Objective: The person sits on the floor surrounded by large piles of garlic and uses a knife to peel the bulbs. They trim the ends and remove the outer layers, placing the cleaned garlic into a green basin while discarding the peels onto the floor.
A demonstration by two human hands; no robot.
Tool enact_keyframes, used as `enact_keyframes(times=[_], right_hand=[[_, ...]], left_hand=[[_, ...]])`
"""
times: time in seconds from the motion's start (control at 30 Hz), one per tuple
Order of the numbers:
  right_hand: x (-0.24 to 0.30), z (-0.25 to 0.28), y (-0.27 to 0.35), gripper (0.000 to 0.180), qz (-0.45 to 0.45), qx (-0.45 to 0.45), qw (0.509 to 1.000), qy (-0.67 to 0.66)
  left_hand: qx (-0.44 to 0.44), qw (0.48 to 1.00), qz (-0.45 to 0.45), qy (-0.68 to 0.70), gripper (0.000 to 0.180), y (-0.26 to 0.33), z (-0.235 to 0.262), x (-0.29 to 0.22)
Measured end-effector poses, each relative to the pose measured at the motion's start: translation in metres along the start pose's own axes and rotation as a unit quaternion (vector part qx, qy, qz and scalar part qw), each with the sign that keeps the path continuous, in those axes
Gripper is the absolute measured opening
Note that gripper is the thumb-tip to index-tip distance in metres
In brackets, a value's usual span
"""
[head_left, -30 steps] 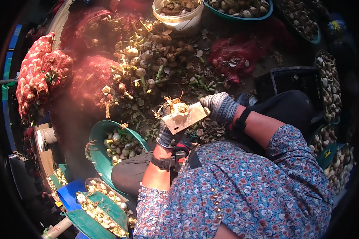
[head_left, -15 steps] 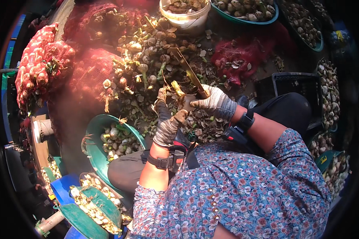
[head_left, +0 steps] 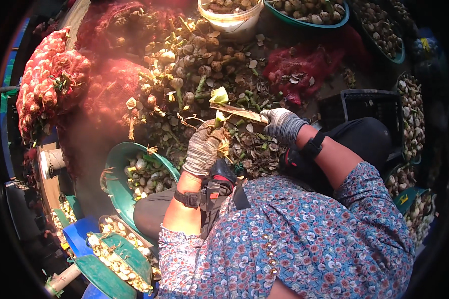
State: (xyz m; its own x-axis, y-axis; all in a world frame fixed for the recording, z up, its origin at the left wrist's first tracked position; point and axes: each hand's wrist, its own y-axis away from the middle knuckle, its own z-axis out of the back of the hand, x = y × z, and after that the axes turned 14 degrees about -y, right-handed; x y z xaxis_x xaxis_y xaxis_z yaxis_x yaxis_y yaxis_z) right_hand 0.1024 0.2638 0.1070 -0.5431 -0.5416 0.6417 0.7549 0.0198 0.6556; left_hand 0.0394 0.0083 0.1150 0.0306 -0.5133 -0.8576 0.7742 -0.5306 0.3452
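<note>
My left hand (head_left: 203,151), in a striped, soiled glove, is closed around a garlic bulb. The fingers cover most of it; its green stem stub (head_left: 219,117) and straw-coloured roots (head_left: 224,147) stick out. My right hand (head_left: 283,125), in a similar glove, grips a knife (head_left: 240,112) whose broad, dirty blade points left, just above the stem stub. Over the blade's tip is a pale green piece of stem (head_left: 219,94), apart from the stub. Beneath both hands lies a heap of garlic (head_left: 187,60) with dry leaves and cut stems.
A green basin (head_left: 115,179) of trimmed bulbs stands by my left knee. Red mesh sacks (head_left: 45,84) of garlic lie at the left. A white bucket (head_left: 232,22) and a teal basin (head_left: 309,22) stand at the back. A black crate (head_left: 371,102) is beside my right knee.
The knife has swung from steeply tilted to nearly level, and my right hand has moved right, away from my left. The top piece of stem is now apart from the garlic.
</note>
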Motion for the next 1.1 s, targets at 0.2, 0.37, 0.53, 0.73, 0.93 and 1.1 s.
enact_keyframes(times=[0.2, 0.37, 0.53, 0.73, 0.93, 1.1], right_hand=[[-0.029, -0.001, -0.024, 0.038, -0.040, -0.074, 0.990, -0.115], [0.000, -0.013, -0.034, 0.030, 0.051, -0.085, 0.993, -0.062], [0.003, -0.019, -0.042, 0.034, 0.045, -0.084, 0.994, -0.051], [0.010, -0.006, -0.027, 0.038, -0.061, -0.030, 0.994, -0.082], [0.019, -0.023, -0.034, 0.036, 0.007, 0.005, 0.999, 0.042], [0.014, -0.028, -0.037, 0.031, 0.068, -0.009, 0.997, 0.036]], left_hand=[[0.059, 0.804, 0.176, -0.564, 0.039, 0.046, 0.168, -0.017], [0.076, 0.780, 0.068, -0.617, 0.052, 0.011, 0.177, 0.032], [0.113, 0.779, 0.154, -0.598, 0.050, -0.094, 0.097, 0.138], [0.022, 0.809, 0.226, -0.543, 0.068, -0.129, 0.034, 0.259], [0.065, 0.939, 0.033, -0.337, 0.044, -0.132, 0.003, 0.277], [0.038, 0.791, -0.320, -0.519, 0.044, -0.137, -0.026, 0.229]])
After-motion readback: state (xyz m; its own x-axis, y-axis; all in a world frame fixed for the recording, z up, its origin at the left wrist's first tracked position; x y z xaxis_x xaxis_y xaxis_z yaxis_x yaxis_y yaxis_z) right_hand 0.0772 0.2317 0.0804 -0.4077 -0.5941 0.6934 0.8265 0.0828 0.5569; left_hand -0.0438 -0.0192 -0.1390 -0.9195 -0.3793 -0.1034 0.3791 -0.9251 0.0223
